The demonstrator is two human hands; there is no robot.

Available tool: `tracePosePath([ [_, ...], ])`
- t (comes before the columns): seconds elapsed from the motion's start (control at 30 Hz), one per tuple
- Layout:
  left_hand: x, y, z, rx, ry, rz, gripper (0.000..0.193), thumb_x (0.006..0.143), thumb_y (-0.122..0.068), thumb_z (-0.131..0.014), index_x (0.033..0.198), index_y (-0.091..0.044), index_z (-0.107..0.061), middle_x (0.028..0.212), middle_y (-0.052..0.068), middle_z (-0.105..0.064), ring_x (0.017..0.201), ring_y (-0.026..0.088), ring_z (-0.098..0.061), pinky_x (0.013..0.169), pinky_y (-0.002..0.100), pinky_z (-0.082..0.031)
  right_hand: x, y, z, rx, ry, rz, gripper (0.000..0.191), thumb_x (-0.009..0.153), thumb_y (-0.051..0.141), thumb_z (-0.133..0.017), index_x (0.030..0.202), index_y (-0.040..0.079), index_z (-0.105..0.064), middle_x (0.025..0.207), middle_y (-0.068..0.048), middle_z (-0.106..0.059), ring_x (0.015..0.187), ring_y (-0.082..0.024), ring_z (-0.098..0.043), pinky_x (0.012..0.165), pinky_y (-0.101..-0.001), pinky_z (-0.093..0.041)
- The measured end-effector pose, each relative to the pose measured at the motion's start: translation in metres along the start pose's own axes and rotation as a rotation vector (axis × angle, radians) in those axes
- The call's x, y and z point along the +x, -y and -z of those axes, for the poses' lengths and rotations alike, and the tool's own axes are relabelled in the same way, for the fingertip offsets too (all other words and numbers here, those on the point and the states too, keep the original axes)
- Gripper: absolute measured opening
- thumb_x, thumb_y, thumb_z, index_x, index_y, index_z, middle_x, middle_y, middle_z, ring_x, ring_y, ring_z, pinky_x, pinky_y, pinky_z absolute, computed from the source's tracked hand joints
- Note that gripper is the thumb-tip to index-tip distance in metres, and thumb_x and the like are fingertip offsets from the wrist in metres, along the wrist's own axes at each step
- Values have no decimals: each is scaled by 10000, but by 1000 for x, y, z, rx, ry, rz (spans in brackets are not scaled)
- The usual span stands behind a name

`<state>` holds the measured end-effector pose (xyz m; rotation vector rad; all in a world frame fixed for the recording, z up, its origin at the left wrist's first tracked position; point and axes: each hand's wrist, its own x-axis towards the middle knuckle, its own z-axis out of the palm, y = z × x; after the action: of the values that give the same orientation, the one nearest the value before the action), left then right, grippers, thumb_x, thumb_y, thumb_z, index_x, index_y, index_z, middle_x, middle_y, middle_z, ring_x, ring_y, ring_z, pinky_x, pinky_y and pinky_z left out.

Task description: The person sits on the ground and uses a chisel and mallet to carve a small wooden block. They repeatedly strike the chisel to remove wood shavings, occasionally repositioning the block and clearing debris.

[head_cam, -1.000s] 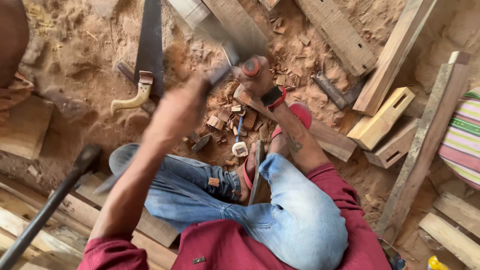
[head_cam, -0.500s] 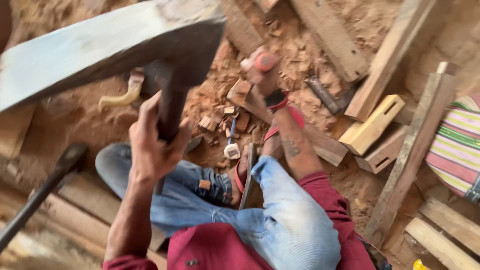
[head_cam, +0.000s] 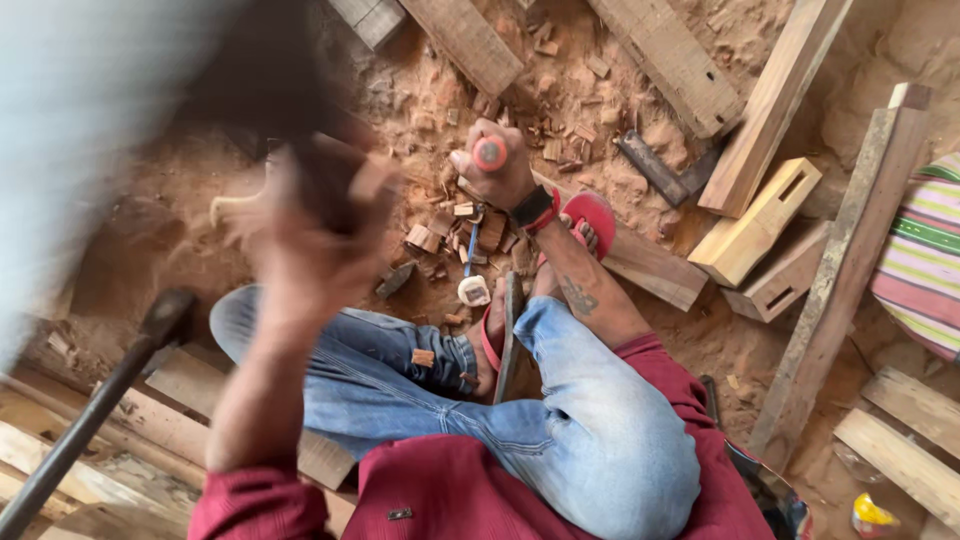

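Chisel (head_cam: 489,153), red-capped, stands upright on the plank (head_cam: 640,262) amid chips on the dirt floor. My right hand (head_cam: 497,170) clamps it steady; my left hand (head_cam: 315,235), blurred, grips a raised axe-like striker (head_cam: 120,110).

The floor (head_cam: 200,200) is dusty reddish dirt with rough wood chips (head_cam: 440,225) all over it. The planks (head_cam: 680,65) and the slotted block (head_cam: 755,220) are bare, dull wood, and the chisel handle (head_cam: 490,152) looks like smooth red plastic. The jeans (head_cam: 560,400) are soft, faded blue cloth, and the sandal (head_cam: 592,215) looks like red rubber.
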<state>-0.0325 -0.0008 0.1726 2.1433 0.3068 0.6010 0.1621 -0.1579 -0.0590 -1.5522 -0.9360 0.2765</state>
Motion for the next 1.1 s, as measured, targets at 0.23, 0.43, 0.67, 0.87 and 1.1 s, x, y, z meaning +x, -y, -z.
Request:
tracePosePath([
  [0.23,-37,47,-37,-20,291,380,402,850,-98,-754,1202,-7,-580,758,191,-634,690,311,-655,626,433,-530,29,-26,20,351,-254,-98,67,852,70,-691,891,54,-639,769,-59,-642,627,-158,-597,546,-310,-488],
  [0.43,-47,30,-16,-93,123,372,208,868,-52,-702,1031,-17,-577,742,49,-554,647,166,-553,609,329,-489,39,-38,43,563,-330,-124,216,886,4,-713,782,115,-560,667,33,-568,498,-58,-515,421,-234,-402],
  [0.67,-33,-3,-4,-177,118,374,223,875,-80,-763,967,-38,-563,726,22,-596,634,110,-581,599,283,-500,43,-6,36,139,-72,-48,213,903,23,-726,784,67,-556,710,10,-576,657,-90,-561,618,-276,-459],
  [0.87,-6,-14,-4,-207,124,180,250,973,-67,-738,1130,-17,-550,808,47,-619,713,141,-625,657,311,-521,39,-10,29,10,-35,-39,234,874,47,-744,757,65,-542,691,1,-571,623,-98,-563,585,-281,-469],
  [1.1,9,67,-73,342,489,256,337,919,-39,-677,1196,19,-495,813,209,-679,732,374,-675,655,518,-528,33,-44,28,-216,-31,-77,182,798,19,-670,677,106,-566,597,2,-579,553,-102,-608,491,-264,-532],
])
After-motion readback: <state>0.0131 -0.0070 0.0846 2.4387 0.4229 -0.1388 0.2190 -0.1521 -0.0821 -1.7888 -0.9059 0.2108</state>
